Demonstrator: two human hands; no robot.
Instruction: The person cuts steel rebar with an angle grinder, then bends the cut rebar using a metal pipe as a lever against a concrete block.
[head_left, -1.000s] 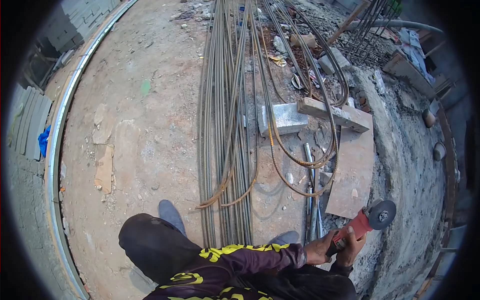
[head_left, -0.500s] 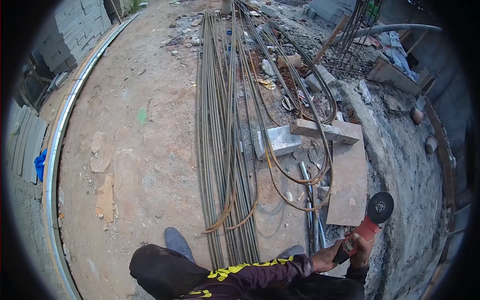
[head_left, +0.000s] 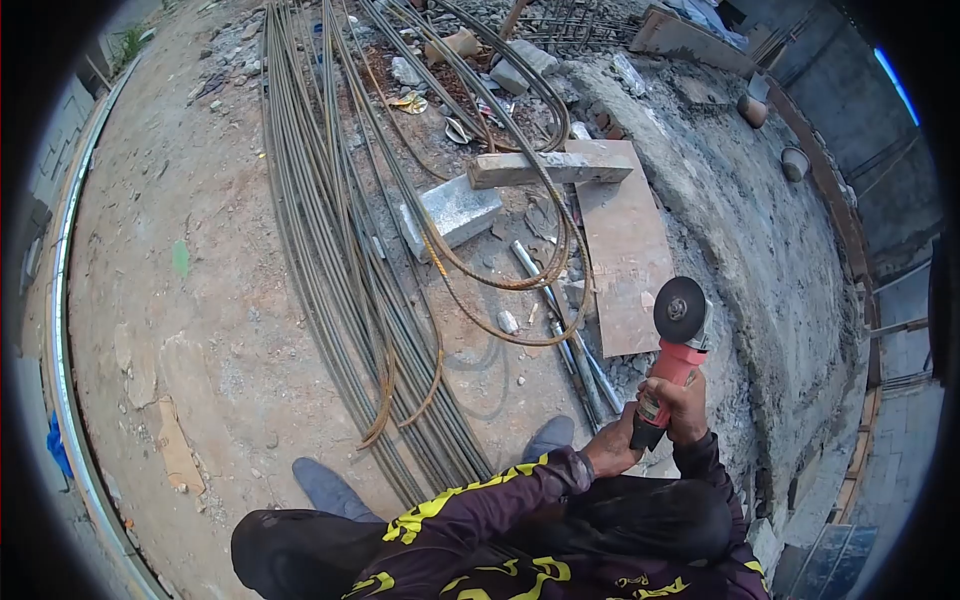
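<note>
A red and black angle grinder (head_left: 672, 366) with a dark cutting disc (head_left: 680, 311) is held up in front of my right knee, disc end pointing away from me. My right hand (head_left: 686, 408) wraps around its body from the right side. At the black rear end, my left hand (head_left: 612, 447) is closed against the tool, its fingertips partly hidden. Beyond and left of the grinder, bent rebar loops (head_left: 520, 286) curve above the ground. Metal pipes (head_left: 574, 345) lie just left of the tool.
Long straight rebar (head_left: 325, 250) runs along the ground in front of my feet. A pale block (head_left: 452, 216) and a wooden beam (head_left: 550, 168) lie under the loops. A flat board (head_left: 625, 250) rests beyond the grinder. Rough concrete (head_left: 770, 250) extends on the right.
My view has turned right and downward, so the rebar and block appear further left and higher. Both hands still hold the grinder, which now appears further left and higher.
</note>
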